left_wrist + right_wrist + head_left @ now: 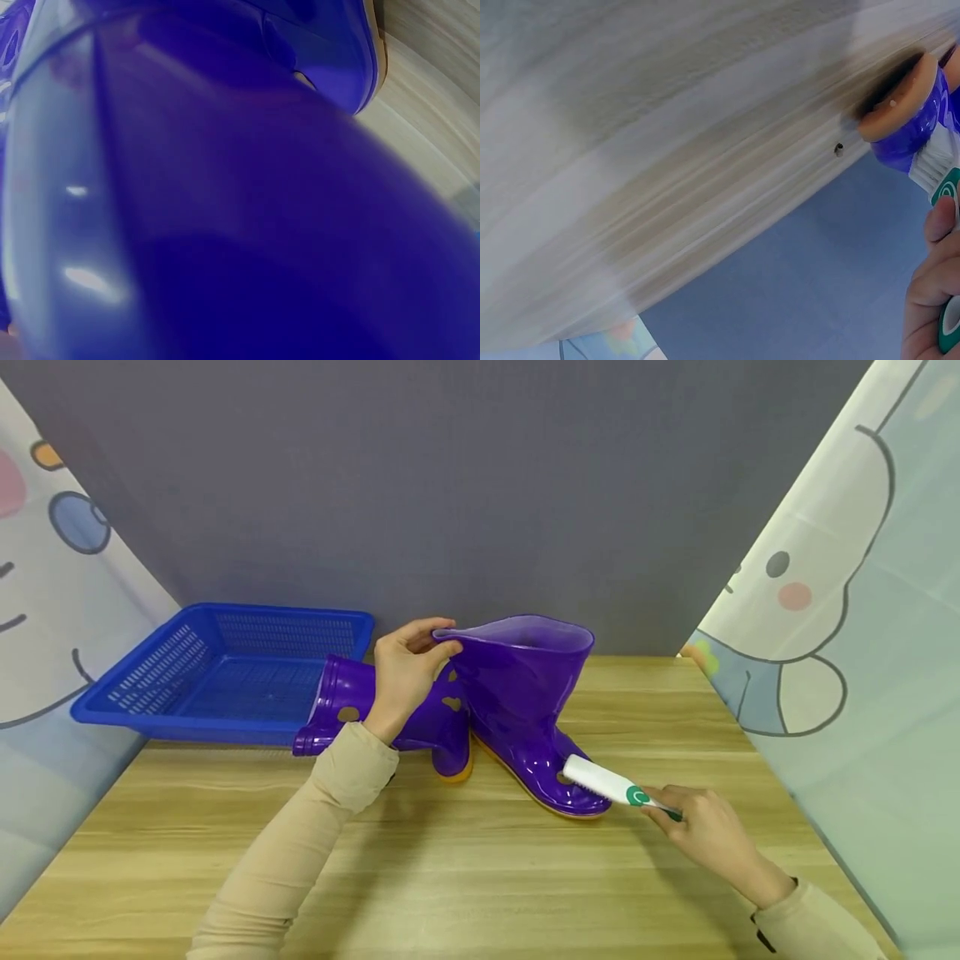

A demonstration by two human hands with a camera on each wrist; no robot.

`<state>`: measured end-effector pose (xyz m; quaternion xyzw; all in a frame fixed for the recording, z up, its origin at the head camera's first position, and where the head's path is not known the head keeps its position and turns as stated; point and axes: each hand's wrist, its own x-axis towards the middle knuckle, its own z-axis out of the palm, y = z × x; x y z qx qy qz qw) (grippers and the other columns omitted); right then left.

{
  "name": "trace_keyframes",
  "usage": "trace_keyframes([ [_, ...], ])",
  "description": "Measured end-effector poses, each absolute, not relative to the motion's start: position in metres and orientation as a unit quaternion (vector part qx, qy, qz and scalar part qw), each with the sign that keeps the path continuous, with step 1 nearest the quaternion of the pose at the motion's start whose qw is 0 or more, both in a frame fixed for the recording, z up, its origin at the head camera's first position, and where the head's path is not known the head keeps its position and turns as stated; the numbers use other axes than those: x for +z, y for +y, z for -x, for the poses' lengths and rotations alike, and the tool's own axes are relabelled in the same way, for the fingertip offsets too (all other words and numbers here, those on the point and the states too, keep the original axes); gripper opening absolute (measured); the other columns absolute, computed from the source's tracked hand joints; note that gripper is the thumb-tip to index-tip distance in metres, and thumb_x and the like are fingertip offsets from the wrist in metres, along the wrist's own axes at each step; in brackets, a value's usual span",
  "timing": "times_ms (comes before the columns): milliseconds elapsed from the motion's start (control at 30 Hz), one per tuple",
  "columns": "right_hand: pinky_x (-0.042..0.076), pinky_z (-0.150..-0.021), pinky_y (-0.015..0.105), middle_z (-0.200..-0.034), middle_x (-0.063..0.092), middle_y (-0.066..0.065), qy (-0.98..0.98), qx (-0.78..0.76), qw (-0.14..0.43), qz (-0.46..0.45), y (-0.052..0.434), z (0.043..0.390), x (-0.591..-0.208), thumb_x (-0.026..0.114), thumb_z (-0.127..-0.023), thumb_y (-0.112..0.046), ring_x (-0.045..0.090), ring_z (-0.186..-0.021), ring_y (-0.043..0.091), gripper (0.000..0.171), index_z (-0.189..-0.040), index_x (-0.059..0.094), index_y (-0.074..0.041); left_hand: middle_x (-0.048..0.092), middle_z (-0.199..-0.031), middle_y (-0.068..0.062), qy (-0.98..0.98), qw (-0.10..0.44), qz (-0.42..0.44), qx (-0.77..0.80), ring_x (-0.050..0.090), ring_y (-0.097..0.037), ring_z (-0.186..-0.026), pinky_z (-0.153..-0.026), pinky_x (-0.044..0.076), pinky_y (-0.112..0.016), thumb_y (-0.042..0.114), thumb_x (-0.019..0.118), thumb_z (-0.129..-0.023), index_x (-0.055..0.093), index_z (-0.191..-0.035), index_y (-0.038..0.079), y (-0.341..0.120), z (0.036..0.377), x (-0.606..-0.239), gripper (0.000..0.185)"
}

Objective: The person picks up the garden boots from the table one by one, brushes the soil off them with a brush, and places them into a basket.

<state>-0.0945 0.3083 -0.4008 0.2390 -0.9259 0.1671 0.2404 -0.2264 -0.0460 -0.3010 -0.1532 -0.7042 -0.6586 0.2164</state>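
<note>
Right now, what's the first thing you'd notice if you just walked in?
The shiny purple boot standing mid-table, its top rim pinched by the left hand. The right hand holds a white brush against its toe. A second boot lies on its side beside a blue basket.

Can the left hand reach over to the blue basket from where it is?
Probably yes. The left hand pinches the upright purple boot's rim, and the blue basket sits just to its left on the table. Only the lying boot is between them, and it is low.
</note>
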Motion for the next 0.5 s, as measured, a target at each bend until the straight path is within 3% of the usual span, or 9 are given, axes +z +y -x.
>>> trace_keyframes([
  [300,0.02,-0.037,0.008,-0.063,0.062,-0.009,-0.933,0.154,0.231,-0.231,0.311,0.095,-0.393,0.08,-0.061,-0.004,0.018,-0.045,-0.011,0.028,-0.088,0.074,-0.005,0.069,-0.082,-0.002,-0.703,0.226,0.152,-0.657,0.051,-0.004,-0.056,-0.043,0.034,-0.015,0.009,0.077,-0.072,0.071,-0.098,0.003,-0.047,0.226,-0.3,0.027],
  [500,0.027,-0.035,0.017,-0.068,0.065,-0.002,-0.96,0.199,0.136,-0.145,0.31,0.092,-0.376,0.075,-0.072,-0.007,0.02,-0.04,-0.005,0.022,-0.093,0.072,-0.003,0.07,-0.089,-0.01,-0.705,0.225,0.147,-0.657,0.056,-0.007,-0.06,-0.046,0.038,-0.015,0.008,0.076,-0.073,0.07,-0.098,0.003,-0.047,0.225,-0.301,0.027],
])
